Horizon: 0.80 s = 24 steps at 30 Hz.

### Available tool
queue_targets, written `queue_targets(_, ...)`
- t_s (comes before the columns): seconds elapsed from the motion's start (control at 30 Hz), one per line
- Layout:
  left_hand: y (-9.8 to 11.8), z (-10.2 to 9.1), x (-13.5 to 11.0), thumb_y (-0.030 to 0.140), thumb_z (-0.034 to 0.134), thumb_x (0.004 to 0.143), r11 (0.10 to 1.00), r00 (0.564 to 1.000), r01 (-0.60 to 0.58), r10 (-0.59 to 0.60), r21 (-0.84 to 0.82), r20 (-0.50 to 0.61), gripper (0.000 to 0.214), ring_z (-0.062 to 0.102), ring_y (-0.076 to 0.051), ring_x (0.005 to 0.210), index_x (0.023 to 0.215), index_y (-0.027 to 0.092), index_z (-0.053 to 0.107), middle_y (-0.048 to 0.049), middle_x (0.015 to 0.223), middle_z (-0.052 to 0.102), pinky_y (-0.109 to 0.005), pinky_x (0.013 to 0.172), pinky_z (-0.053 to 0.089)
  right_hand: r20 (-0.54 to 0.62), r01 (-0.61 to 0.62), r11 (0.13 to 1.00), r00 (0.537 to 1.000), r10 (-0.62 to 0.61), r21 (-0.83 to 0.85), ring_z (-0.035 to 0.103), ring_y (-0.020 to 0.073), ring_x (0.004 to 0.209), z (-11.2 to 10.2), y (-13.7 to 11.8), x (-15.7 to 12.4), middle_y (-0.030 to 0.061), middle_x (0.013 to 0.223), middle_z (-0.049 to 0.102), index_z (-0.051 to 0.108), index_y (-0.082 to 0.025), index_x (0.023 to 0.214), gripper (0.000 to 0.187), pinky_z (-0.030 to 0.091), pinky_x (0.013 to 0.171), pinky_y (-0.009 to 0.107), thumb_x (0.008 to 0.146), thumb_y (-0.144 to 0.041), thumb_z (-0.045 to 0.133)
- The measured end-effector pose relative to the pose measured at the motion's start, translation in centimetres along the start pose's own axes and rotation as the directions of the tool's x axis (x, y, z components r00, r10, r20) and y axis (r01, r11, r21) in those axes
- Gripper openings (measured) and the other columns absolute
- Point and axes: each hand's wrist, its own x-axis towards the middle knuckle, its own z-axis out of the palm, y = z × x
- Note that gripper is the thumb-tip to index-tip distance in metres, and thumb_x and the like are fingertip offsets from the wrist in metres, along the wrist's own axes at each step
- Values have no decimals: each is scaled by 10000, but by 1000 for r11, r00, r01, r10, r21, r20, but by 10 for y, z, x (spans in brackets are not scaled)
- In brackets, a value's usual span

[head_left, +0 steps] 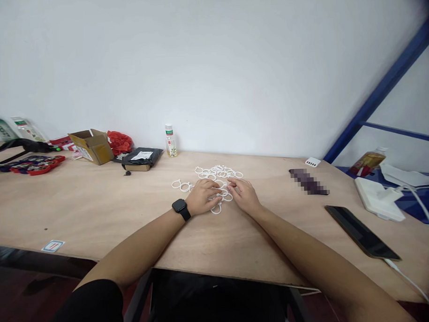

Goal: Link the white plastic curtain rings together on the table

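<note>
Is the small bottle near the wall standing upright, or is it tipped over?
Upright. The small bottle stands on its base on the table, with its white cap on top.

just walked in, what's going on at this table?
A person sits at a plywood table with both hands on a loose pile of white plastic rings. The left hand, with a black watch on its wrist, and the right hand meet over the near edge of the pile, fingertips among the rings. Whether either hand actually grips a ring is too small to tell. A dark phone lies to the right, and a small bottle stands by the wall.
</note>
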Motion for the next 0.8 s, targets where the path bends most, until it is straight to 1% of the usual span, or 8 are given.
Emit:
queue_targets(0.07,4,-1,1,366,575,889,999,999,-38,38,-25,-1,250,583,-220,1021,1049,235,716,-74,1073,672,-399,941,417,5,7,1000,1000,-7,7,652,224,857,0,0,0,53,908,723,668,-211,998,167,460,818,382,925,-297,544)
queue_targets(0.17,6,-2,1,361,568,892,998,999,-44,44,-33,2,239,594,-214,999,1033,237,716,-73,1039,680,-393,928,428,0,26,999,1000,-26,20,648,218,821,-1,-3,1,45,851,718,675,-217,911,149,461,798,371,921,-280,540)
queue_targets(0.3,5,-1,2,336,546,905,999,1000,-28,28,-35,-3,201,609,-200,965,901,229,715,-59,957,703,-389,920,428,-39,72,996,997,-70,52,634,209,786,-2,-10,0,38,791,701,669,-219,870,118,462,784,365,901,-257,562)
queue_targets(0.4,4,3,0,334,557,905,999,998,25,-27,-34,-59,173,628,-177,910,873,225,686,-30,877,716,-413,998,382,-36,135,988,990,-133,68,620,201,760,-2,-16,0,34,762,690,664,-224,855,114,463,776,365,901,-252,563)
queue_targets(0.5,5,6,-1,350,588,893,994,989,94,-99,-48,-106,161,643,-160,869,962,227,665,-2,811,720,-435,1060,328,-17,177,981,984,-176,78,615,198,754,-2,-21,-1,36,772,695,660,-229,862,118,462,787,378,909,-250,554)
queue_targets(0.6,6,9,-2,355,588,894,989,986,128,-135,-66,-99,180,653,-165,886,1000,233,666,-7,831,732,-447,1061,324,-9,203,975,979,-203,91,617,191,744,-2,-24,-1,34,784,703,664,-233,884,122,461,809,388,915,-248,547)
queue_targets(0.8,4,11,-2,365,582,906,982,981,150,-162,-111,-109,177,667,-165,861,914,227,692,-25,877,739,-448,1052,337,-8,221,971,975,-221,87,625,187,760,-1,-22,-1,36,793,705,675,-235,916,123,462,780,370,920,-249,553)
